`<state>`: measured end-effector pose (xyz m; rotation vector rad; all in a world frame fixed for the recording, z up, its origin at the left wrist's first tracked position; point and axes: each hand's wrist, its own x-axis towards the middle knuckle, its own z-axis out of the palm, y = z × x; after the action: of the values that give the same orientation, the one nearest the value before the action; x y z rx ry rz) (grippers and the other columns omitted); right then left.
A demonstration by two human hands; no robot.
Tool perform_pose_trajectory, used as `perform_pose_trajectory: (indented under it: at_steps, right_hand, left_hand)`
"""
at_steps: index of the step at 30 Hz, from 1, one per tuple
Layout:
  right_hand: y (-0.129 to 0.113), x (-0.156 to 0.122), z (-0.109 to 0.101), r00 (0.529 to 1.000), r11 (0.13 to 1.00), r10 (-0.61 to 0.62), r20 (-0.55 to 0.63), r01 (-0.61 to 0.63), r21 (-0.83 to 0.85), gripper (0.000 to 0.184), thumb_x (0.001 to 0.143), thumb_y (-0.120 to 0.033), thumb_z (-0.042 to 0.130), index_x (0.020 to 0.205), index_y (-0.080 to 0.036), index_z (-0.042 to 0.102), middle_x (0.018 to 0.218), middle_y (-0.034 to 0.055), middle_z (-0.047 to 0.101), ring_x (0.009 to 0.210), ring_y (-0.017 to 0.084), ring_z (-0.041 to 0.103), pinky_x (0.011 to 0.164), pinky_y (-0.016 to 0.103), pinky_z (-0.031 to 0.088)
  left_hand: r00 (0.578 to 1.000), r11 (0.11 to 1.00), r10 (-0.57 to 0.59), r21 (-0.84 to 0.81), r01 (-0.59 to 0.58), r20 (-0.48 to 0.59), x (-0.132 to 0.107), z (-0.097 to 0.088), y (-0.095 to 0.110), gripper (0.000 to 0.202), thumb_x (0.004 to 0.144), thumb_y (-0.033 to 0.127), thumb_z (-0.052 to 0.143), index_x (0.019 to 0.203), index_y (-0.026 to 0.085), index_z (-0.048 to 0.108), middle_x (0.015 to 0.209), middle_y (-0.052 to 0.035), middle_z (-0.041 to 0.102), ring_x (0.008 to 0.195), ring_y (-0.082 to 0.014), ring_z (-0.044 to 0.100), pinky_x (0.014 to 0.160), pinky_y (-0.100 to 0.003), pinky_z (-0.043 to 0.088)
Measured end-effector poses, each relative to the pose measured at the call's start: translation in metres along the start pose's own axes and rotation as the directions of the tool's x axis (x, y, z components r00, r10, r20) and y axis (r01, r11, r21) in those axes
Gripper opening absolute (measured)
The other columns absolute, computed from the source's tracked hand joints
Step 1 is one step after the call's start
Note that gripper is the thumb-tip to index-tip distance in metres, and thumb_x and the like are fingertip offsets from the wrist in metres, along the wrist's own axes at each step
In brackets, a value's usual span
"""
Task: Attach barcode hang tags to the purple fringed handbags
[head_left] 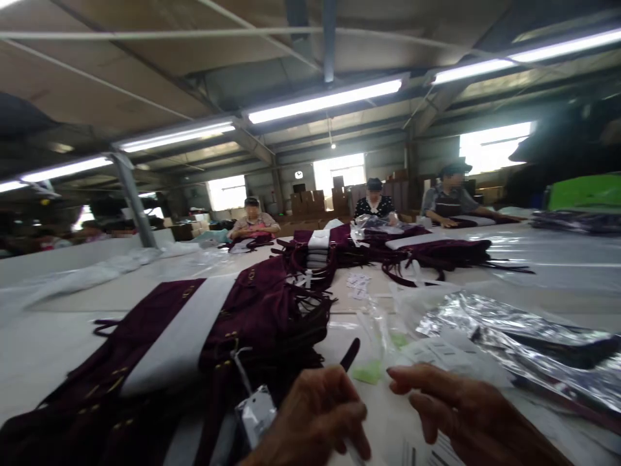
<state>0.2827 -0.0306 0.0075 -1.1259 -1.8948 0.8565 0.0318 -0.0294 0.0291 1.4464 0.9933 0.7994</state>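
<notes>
My left hand [317, 417] is at the bottom middle, its fingers curled round a thin dark strap [350, 354] that sticks up past the knuckles. A white hang tag [257, 414] lies just left of it. My right hand [456, 411] hovers beside it with fingers stretched toward the left, holding nothing, above white papers [436, 355]. A long pile of dark maroon garments [262, 310] with a white band [182, 340] across it lies to the left of both hands.
Clear plastic bags [514, 336] lie crumpled at the right. More maroon garments [427, 249] and small tags [358, 283] lie further along the long table [43, 343]. Three people sit working at the far end. A steel post [132, 197] stands at the left.
</notes>
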Motion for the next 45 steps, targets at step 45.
perform_pose_trajectory:
  at_steps: [45]
  right_hand:
    - [-0.120, 0.206, 0.168, 0.758, 0.782, -0.220, 0.614, 0.514, -0.353, 0.022, 0.074, -0.017, 0.059, 0.056, -0.017, 0.046, 0.054, -0.0054, 0.032, 0.054, 0.009, 0.035, 0.055, 0.027, 0.024]
  left_hand:
    - [0.740, 0.703, 0.436, 0.707, 0.075, -0.512, -0.060, -0.163, -0.018, 0.018, 0.086, 0.009, 0.068, 0.098, 0.021, 0.073, 0.092, 0.0000, 0.068, 0.088, -0.0173, 0.065, 0.080, -0.028, 0.045]
